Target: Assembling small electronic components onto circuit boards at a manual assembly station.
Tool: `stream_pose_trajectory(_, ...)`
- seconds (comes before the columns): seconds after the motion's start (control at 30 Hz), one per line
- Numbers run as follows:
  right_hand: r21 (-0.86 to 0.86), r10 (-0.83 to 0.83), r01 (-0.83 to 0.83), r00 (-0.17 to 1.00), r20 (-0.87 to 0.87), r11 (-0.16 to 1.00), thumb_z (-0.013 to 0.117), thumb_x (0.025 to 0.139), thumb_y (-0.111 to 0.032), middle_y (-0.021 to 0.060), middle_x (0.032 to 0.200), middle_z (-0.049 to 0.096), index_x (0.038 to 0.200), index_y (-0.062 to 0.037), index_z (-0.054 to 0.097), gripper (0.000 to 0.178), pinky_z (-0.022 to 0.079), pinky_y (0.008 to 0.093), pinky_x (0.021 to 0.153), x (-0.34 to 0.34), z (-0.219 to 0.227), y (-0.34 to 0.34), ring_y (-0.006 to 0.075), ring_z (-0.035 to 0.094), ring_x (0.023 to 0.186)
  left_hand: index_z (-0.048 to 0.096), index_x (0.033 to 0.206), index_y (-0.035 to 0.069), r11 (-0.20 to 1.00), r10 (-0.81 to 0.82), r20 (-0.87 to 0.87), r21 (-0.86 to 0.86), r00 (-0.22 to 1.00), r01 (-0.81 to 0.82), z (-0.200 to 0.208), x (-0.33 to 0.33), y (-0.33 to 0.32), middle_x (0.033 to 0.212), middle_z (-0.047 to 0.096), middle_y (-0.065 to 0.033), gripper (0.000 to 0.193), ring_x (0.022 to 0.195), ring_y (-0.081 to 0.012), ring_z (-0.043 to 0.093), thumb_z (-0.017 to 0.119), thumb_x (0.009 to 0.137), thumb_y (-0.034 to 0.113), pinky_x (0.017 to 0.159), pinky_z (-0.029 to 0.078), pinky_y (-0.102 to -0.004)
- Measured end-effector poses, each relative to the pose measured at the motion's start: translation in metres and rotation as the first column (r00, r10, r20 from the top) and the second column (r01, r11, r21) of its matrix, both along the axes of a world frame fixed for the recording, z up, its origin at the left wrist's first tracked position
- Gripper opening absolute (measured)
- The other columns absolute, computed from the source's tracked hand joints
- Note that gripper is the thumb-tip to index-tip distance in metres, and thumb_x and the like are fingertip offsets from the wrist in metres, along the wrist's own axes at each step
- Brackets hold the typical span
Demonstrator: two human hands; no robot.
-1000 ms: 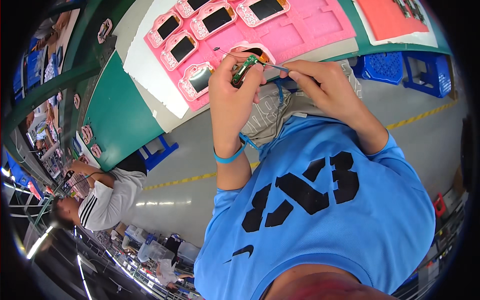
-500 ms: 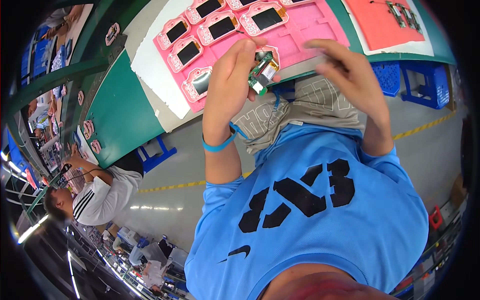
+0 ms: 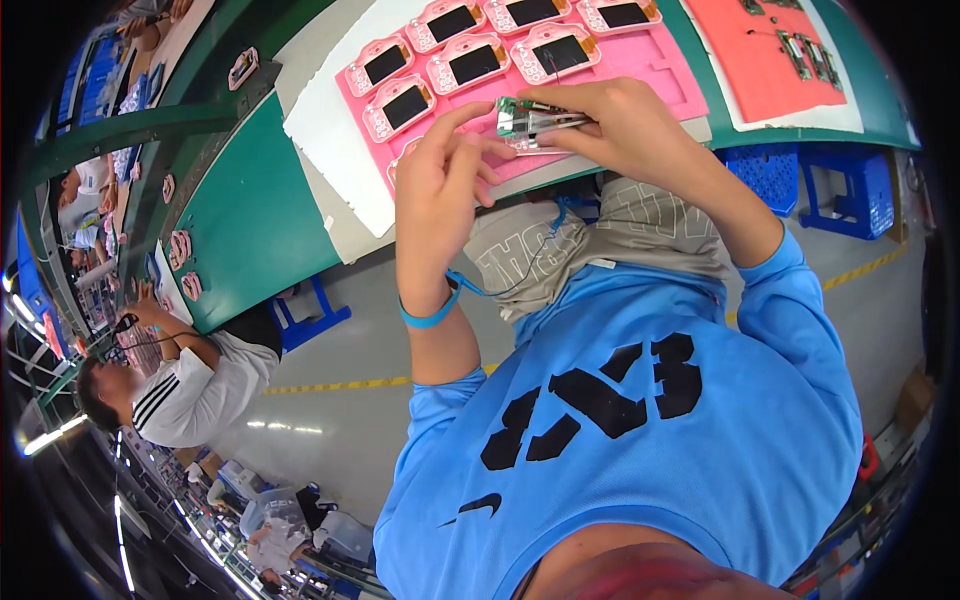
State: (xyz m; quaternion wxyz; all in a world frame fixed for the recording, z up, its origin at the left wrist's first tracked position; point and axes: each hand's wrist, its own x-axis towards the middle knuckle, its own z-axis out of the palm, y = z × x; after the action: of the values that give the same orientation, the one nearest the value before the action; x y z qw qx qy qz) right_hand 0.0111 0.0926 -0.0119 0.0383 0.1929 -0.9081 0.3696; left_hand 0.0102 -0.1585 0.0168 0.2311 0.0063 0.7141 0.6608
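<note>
In front of me, at the near edge of the pink tray [image 3: 648, 72], my right hand [image 3: 630, 125] pinches a small green circuit board [image 3: 514, 118] with a silvery part along it. Beneath the board shows part of a pale pink casing [image 3: 530, 144]; whether a hand supports it is hidden. My left hand [image 3: 445, 165] is just left of the board, fingers bent but apart, with nothing visible between them. A blue band circles my left wrist. Several pink casings with dark screens [image 3: 473, 64] sit in the tray beyond my hands.
At the right, more circuit boards [image 3: 795, 55] lie on an orange-red sheet [image 3: 765, 80]. The green table [image 3: 260, 200] stretches left, where a person in a white shirt [image 3: 205, 390] works. Blue stools [image 3: 845, 190] stand under the table at the right.
My right hand has come in from the right and now grips the circuit board. My left hand, earlier around the casing and board, has loosened its fingers. The board has turned.
</note>
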Motion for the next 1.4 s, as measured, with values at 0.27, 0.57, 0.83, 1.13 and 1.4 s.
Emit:
stream_pose_trajectory(0.27, 0.035, 0.027, -0.031, 0.992, 0.126, 0.999, 0.080, 0.087, -0.020, 0.0113, 0.091, 0.081, 0.122, -0.0113, 0.081, 0.036, 0.054, 0.0378, 0.063, -0.006, 0.005, -0.005, 0.0294, 0.072, 0.068, 0.065, 0.146, 0.009, 0.821, -0.323, -0.605, -0.561, 0.728, -0.102, -0.012, -0.001, 0.012, 0.113, 0.078, -0.0068, 0.074, 0.092, -0.0198, 0.068, 0.090, 0.076, 0.012, 0.081, 0.057, -0.0337)
stream_pose_trajectory(0.57, 0.247, 0.000, -0.003, 1.000, 0.013, 0.969, 0.078, 0.087, -0.016, 0.0106, 0.089, 0.080, 0.119, -0.0120, 0.081, 0.032, 0.056, 0.0412, 0.065, 0.017, 0.019, -0.006, 0.0326, 0.074, 0.072, 0.069, 0.143, 0.011, 0.805, -0.358, -0.718, -0.562, 0.598, -0.193, -0.032, 0.002, 0.018, 0.106, 0.080, -0.0043, 0.081, 0.089, -0.0196, 0.067, 0.097, 0.067, 0.014, 0.079, 0.056, -0.0328)
stream_pose_trajectory(0.83, 0.320, -0.053, 0.074, 0.996, -0.074, 0.944, 0.079, 0.085, -0.008, 0.0085, 0.087, 0.079, 0.127, -0.0092, 0.076, 0.042, 0.050, 0.0385, 0.063, 0.012, -0.001, -0.017, 0.0259, 0.070, 0.067, 0.074, 0.135, 0.011, 0.789, -0.332, -0.692, -0.576, 0.641, -0.214, -0.038, 0.001, 0.017, 0.103, 0.082, -0.0032, 0.074, 0.084, -0.0181, 0.067, 0.099, 0.065, 0.017, 0.077, 0.056, -0.0322)
stream_pose_trajectory(1.13, -0.359, -0.130, 0.200, 0.969, 0.210, 0.912, 0.086, 0.082, -0.006, -0.0015, 0.061, 0.053, 0.118, -0.0133, 0.069, 0.041, 0.041, 0.0391, 0.056, 0.008, -0.002, 0.034, 0.0214, 0.050, 0.054, 0.071, 0.139, 0.013, 0.771, -0.385, -0.732, -0.590, 0.562, -0.241, -0.042, 0.002, 0.010, 0.090, 0.074, -0.0056, 0.072, 0.080, -0.0219, 0.066, 0.094, 0.072, 0.020, 0.072, 0.054, -0.0371)
stream_pose_trajectory(1.4, 0.086, -0.292, 0.289, 0.956, 0.025, 0.954, 0.082, 0.086, -0.017, 0.0024, 0.076, 0.072, 0.113, -0.0155, 0.072, 0.029, 0.050, 0.0393, 0.063, 0.009, -0.024, 0.078, 0.0270, 0.068, 0.067, 0.076, 0.136, 0.009, 0.883, -0.291, -0.741, -0.451, 0.605, -0.127, 0.019, -0.012, -0.007, 0.114, 0.081, -0.0086, 0.071, 0.084, -0.0186, 0.066, 0.098, 0.070, 0.023, 0.080, 0.055, -0.0320)
